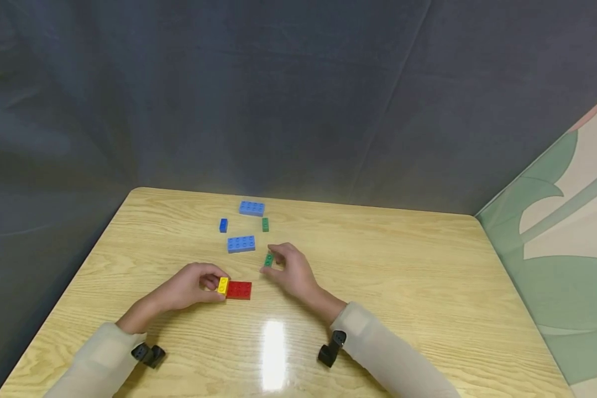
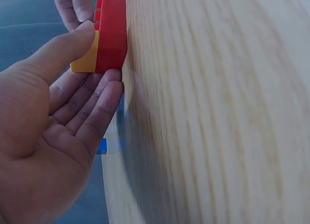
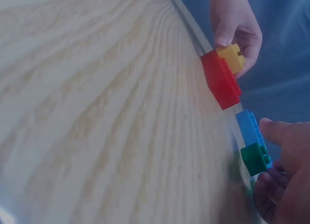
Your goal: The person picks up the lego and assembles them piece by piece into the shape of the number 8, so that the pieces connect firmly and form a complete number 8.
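On the wooden surface (image 1: 403, 276), a yellow brick (image 1: 223, 285) is pinched onto the red brick (image 1: 239, 289) by left fingers (image 1: 210, 280); a green brick (image 1: 268, 260) is pinched by right fingers (image 1: 278, 255), unattached; blue bricks (image 1: 241, 244) lie unused.

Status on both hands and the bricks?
Left hand holds yellow brick beside red brick. Right hand pinches green brick. Nothing between them.

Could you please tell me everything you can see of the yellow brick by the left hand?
The yellow brick is a small studded building brick that looks like glossy plastic. It sits pressed onto the left end of the flat red brick, which lies on the wooden table. The left hand pinches it, thumb on one side and fingers on the other. Nothing else touches it.
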A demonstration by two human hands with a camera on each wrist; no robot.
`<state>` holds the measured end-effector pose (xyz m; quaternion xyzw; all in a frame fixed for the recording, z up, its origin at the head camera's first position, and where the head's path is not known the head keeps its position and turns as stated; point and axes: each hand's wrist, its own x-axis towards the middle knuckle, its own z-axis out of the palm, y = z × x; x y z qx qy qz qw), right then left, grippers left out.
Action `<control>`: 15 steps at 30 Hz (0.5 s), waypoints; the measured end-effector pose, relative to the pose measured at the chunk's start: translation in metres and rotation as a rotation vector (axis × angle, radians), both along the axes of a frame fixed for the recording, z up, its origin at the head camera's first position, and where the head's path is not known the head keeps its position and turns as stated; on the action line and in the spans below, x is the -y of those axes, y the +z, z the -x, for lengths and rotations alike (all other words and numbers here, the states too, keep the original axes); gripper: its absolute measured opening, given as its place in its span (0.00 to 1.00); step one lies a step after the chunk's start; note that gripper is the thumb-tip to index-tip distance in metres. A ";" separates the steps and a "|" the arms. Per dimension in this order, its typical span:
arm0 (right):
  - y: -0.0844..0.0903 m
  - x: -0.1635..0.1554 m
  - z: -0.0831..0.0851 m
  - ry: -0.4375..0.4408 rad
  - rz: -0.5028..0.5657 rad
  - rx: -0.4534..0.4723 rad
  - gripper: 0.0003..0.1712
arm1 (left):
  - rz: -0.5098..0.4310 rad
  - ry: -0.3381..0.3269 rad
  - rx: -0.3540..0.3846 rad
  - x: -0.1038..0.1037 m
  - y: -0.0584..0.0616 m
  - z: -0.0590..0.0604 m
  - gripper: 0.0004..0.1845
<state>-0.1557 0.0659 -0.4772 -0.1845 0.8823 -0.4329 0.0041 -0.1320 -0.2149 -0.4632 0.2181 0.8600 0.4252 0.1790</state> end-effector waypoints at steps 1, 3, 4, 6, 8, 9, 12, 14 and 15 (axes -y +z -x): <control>-0.001 0.000 0.000 -0.002 -0.009 0.008 0.32 | -0.002 0.000 0.003 0.000 0.000 0.000 0.20; -0.003 0.000 0.000 -0.003 -0.026 0.018 0.32 | -0.004 0.003 0.012 -0.001 0.000 0.000 0.20; -0.005 0.001 0.000 -0.003 -0.036 0.019 0.32 | -0.005 0.004 0.017 -0.001 0.001 0.000 0.20; -0.007 0.002 0.000 -0.003 -0.060 0.016 0.31 | -0.004 0.008 0.028 0.000 0.001 0.000 0.20; -0.009 0.004 0.000 -0.005 -0.083 0.005 0.30 | -0.005 0.009 0.037 0.000 0.001 0.000 0.20; -0.010 0.004 0.000 -0.007 -0.096 -0.002 0.30 | -0.004 0.009 0.040 0.000 0.001 0.000 0.21; -0.012 0.006 0.001 -0.019 -0.119 -0.020 0.29 | -0.010 0.008 0.046 0.000 0.000 0.000 0.21; -0.013 0.007 0.001 -0.027 -0.129 -0.030 0.27 | -0.008 0.007 0.045 0.001 -0.001 0.000 0.20; -0.014 0.007 0.001 -0.029 -0.132 -0.032 0.27 | -0.006 0.005 0.041 0.001 -0.001 0.000 0.20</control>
